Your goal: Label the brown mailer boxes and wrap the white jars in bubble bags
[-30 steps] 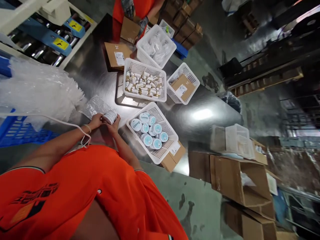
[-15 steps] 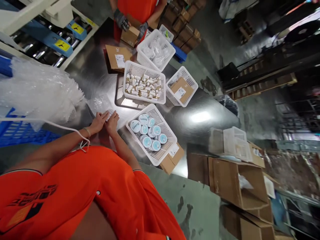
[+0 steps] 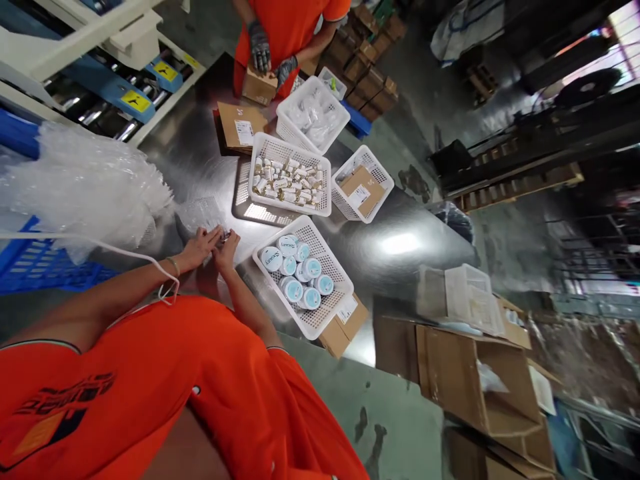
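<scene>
My left hand [image 3: 201,247] and my right hand [image 3: 227,251] meet over the metal table, fingers bent and pressed together. Between their fingertips is a small, light-coloured item [image 3: 225,235], mostly covered by the fingers; its kind cannot be made out. A clear sheet of bubble wrap [image 3: 200,212] lies flat just beyond my fingers and reaches up to them. To the right of my right hand stands a white basket [image 3: 327,257] holding several round white jars [image 3: 293,289] with pale blue lids. Behind it, another white basket [image 3: 325,200] holds many small vials [image 3: 287,181] with white labels.
A heap of bubble wrap [image 3: 95,187] is at the left, with a white cable [image 3: 120,251] nearby. Across the table, a co-worker's gloved hands touch a small carton [image 3: 260,87]. Flat cartons [image 3: 240,127] and more baskets [image 3: 363,155] surround the vials. A roller conveyor [image 3: 120,93] stands far left.
My fingers have closed further over the small item, hiding more of it. The co-worker's gloved hand has shifted on top of the carton. The whole view has tilted slightly.
</scene>
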### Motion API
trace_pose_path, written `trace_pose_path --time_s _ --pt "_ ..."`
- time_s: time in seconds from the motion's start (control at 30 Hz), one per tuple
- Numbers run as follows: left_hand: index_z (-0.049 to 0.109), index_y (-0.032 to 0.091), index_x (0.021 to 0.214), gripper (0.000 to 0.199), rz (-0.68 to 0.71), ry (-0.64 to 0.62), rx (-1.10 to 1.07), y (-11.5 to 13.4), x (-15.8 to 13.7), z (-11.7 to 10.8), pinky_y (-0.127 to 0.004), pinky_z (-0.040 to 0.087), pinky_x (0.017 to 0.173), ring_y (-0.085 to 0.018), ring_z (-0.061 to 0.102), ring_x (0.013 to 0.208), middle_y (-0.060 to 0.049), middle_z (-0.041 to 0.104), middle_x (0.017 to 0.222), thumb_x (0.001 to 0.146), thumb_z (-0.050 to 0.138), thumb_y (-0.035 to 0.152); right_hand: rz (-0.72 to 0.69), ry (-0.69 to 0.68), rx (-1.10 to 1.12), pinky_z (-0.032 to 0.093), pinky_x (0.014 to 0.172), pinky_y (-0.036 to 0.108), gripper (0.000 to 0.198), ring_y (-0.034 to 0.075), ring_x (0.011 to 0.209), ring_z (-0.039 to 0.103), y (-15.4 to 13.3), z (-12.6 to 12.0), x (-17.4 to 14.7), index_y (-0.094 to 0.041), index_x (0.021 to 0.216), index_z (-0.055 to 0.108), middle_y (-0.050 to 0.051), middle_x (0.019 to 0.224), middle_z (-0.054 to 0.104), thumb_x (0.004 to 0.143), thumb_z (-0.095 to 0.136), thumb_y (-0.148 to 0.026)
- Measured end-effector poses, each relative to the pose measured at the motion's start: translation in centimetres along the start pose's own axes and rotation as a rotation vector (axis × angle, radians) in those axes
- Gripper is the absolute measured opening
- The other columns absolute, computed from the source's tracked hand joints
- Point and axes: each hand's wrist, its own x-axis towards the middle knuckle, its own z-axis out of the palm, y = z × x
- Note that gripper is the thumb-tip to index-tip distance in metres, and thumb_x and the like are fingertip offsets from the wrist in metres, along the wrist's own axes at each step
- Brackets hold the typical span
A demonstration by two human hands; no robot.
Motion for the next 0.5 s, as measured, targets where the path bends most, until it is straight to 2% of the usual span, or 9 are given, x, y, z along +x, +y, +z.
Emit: trace_pose_path --time_s 0.1,0.2,0.3,0.4,0.5 --pt "0.059 0.009 0.176 0.073 -0.002 0.013 -0.041 0.4 0.2 -0.9 -0.058 0.063 0.111 -0.044 0.061 0.145 -0.025 0.05 0.186 0.104 0.045 0.003 0.068 -0.004 0.14 0.066 0.113 0.048 0.081 0.031 0.139 0.067 -2.2 -0.2 1.6 -0.01 0.17 0.049 0.026 0.155 0.061 0.093 0.073 -0.018" --pt "0.057 0.005 0.176 0.079 0.007 0.056 -0.072 -0.1 1.7 -3.4 -0.059 0.055 0.127 -0.042 0.062 0.154 -0.028 0.049 0.185 0.098 0.053 -0.001 0.014 0.038 0.249 0.07 0.106 0.049 0.083 0.031 0.136 0.07 -3.7 -2.2 2.9 -0.018 0.17 0.048 0.021 0.152 0.064 0.095 0.08 -0.031" --pt "0.058 0.002 0.175 0.083 0.034 0.095 -0.119 -1.4 3.6 -6.9 -0.058 0.043 0.141 -0.041 0.056 0.167 -0.027 0.053 0.183 0.092 0.058 0.0 -0.041 0.138 0.273 0.067 0.114 0.051 0.096 0.034 0.149 0.066 -3.4 -4.9 2.7 -0.018 0.174 0.043 0.023 0.157 0.062 0.094 0.088 -0.047" --pt "0.062 0.01 0.175 0.091 0.034 0.134 -0.252 -2.6 4.5 -9.7 -0.052 0.051 0.137 -0.04 0.062 0.162 -0.018 0.057 0.183 0.084 0.066 0.007 -0.006 0.127 0.206 0.063 0.122 0.052 0.119 0.038 0.162 0.057 -2.4 -5.9 1.5 -0.015 0.178 0.036 0.028 0.169 0.053 0.086 0.099 -0.055" --pt "0.061 0.012 0.178 0.097 0.01 0.15 -0.357 -2.1 4.4 -11.0 -0.044 0.065 0.12 -0.036 0.077 0.14 -0.016 0.06 0.18 0.082 0.069 0.012 -0.023 0.062 0.103 0.061 0.122 0.053 0.141 0.042 0.163 0.052 -2.4 -4.2 0.3 -0.001 0.174 0.035 0.034 0.166 0.052 0.07 0.11 -0.061"
